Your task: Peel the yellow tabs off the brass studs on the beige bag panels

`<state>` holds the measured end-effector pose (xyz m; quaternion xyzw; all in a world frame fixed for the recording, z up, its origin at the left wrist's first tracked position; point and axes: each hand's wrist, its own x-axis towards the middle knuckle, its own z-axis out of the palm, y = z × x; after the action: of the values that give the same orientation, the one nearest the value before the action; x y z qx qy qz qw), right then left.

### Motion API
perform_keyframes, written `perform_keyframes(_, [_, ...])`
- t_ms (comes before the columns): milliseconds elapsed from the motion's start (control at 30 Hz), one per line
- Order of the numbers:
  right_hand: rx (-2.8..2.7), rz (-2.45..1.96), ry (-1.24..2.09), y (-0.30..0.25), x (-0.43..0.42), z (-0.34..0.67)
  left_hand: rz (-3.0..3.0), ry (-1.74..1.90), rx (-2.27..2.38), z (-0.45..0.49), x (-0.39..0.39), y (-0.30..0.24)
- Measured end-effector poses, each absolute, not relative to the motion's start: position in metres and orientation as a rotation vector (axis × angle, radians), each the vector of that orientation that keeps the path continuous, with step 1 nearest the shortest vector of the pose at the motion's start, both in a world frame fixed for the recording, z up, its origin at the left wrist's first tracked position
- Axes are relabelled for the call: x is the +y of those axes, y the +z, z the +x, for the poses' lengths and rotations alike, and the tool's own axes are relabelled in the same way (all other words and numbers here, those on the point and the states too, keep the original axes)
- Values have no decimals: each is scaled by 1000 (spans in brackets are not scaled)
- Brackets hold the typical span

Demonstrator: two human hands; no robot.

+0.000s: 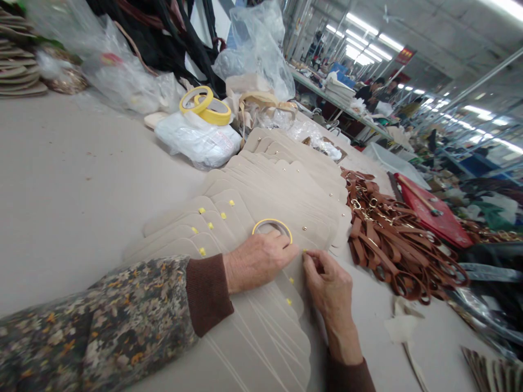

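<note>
My left hand (259, 260) is closed around a roll of yellow tape (273, 222), whose upper rim shows above the knuckles. Close beside it, my right hand (329, 283) pinches with thumb and forefinger at a tiny yellow piece of tape (304, 251). Both hands are over a fanned stack of beige panels (278, 185) with rounded edges. Small yellow tape squares (210, 225) sit on several panels at the left, and a few more lie below my hands. Little metal studs (304, 228) dot the panels at the right.
Two yellow tape rolls (216, 110) rest on a white plastic-wrapped bundle (198, 139) behind the stack. Brown straps with metal clasps (392, 239) are heaped at the right, by a red board (433, 212). Plastic bags (261, 43) stand at the back. People (371, 92) are at far tables.
</note>
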<state>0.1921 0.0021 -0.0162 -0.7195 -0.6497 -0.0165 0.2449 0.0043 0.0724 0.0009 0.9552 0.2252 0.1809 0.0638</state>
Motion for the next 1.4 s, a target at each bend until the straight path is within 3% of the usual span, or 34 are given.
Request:
perform_keyframes(100, [-1830,-1903,52,-15,-5,193,2871,575,700,3,75,2])
perform_keyframes(367, [-1640,-1793,-157,-18,0,194,2858,454,846,2,77,1])
perform_keyframes(733, [-1629,-1956,-126,-20,12,188,2952,313,714,7,75,1])
perform_keyframes(1067, [-1718,-1925,0,-14,6,193,2884,503,567,-1,73,9])
perform_keyframes(1400, [-1668,-1866,54,-18,8,202,2812,486,905,4,83,1])
